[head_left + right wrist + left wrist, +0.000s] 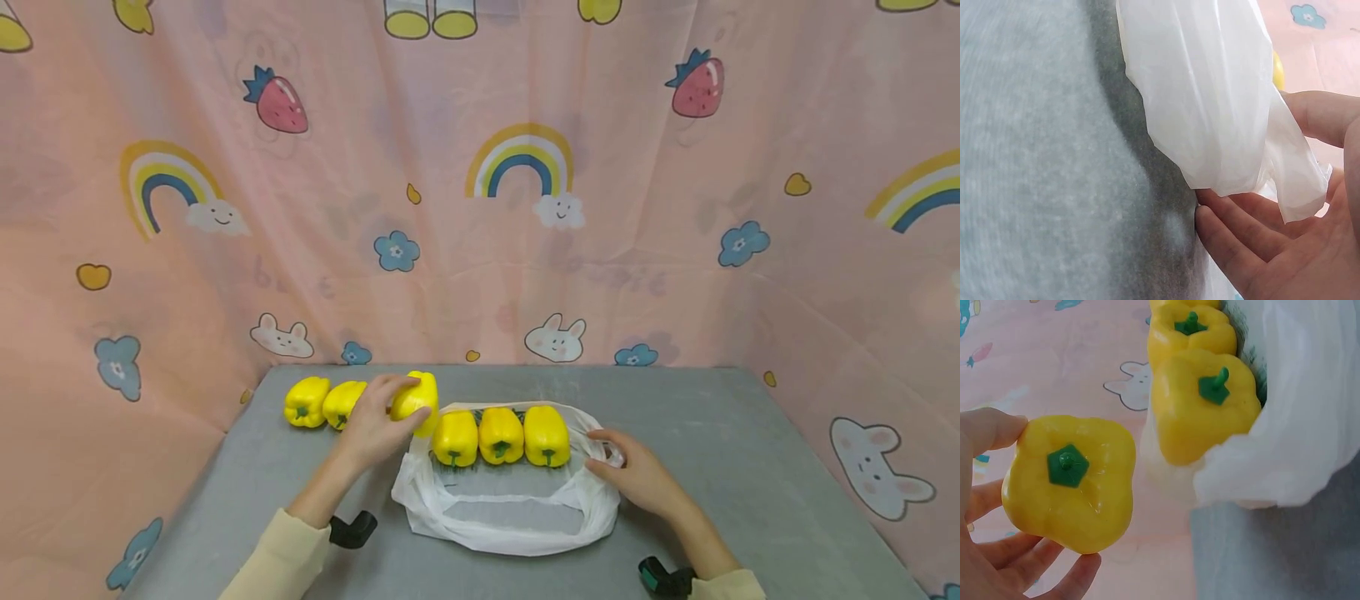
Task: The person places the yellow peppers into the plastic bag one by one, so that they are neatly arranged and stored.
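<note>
My left hand (384, 414) grips a yellow bell pepper (417, 400) just left of the open white plastic bag (510, 521) and above the table. In the left wrist view that pepper (1069, 481) shows its green stem, with my fingers (1054, 575) curled round it. Three yellow peppers (500, 434) lie in a row inside the bag's far end. Two more peppers (324, 402) lie on the table to the left. My right hand (611, 457) holds the bag's right edge; the thin plastic (1210, 94) is pinched between thumb and fingers (1241, 240).
The grey table (750, 467) stands before a pink patterned curtain (480, 208) that closes in the back and both sides. Black wrist straps (352, 529) sit on both forearms.
</note>
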Tool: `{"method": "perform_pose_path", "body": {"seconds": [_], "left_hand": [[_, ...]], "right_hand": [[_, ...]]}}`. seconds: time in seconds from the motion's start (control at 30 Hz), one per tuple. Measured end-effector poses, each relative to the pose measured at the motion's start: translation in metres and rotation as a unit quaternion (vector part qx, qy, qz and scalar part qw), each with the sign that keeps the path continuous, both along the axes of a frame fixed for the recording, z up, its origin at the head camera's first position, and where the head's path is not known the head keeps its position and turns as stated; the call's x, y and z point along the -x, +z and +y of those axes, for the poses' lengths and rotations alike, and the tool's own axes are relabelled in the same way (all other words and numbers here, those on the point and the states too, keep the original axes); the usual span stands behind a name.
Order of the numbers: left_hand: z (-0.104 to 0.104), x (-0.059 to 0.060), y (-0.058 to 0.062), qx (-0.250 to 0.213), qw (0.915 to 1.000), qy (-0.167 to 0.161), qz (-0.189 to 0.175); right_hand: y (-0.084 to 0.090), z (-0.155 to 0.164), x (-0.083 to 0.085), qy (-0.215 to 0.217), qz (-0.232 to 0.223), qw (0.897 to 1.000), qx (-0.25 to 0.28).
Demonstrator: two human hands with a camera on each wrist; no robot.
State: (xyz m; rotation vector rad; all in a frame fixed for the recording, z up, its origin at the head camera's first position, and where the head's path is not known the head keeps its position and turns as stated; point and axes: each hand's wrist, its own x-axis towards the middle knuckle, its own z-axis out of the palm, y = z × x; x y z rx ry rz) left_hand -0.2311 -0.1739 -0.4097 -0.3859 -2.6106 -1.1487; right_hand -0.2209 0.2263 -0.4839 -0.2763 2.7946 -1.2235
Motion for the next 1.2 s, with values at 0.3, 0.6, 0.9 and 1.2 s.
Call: {"method": "perform_pose_path", "body": {"seconds": [0.3,0.6,0.9,1.2], "left_hand": [[0.018,-0.008,0.0,-0.016,0.9992,-0.025,0.028],[0.034,-0.016,-0.002,-0.026,0.9983,-0.048,0.023],[0.054,-0.021,-0.008,-0.032,0.9961,-0.08,0.017],[0.072,-0.028,-0.015,-0.023,0.9944,-0.103,0.009]], "right_hand": [[-0.003,0.0,0.001,0.001,0.006,1.0,0.0],[-0.001,-0.002,0.0,0.003,0.005,1.0,0.003],[0.0,0.0,0.0,-0.001,-0.003,1.0,-0.001],[0.0,0.0,-0.001,-0.005,-0.004,1.0,-0.006]]}}
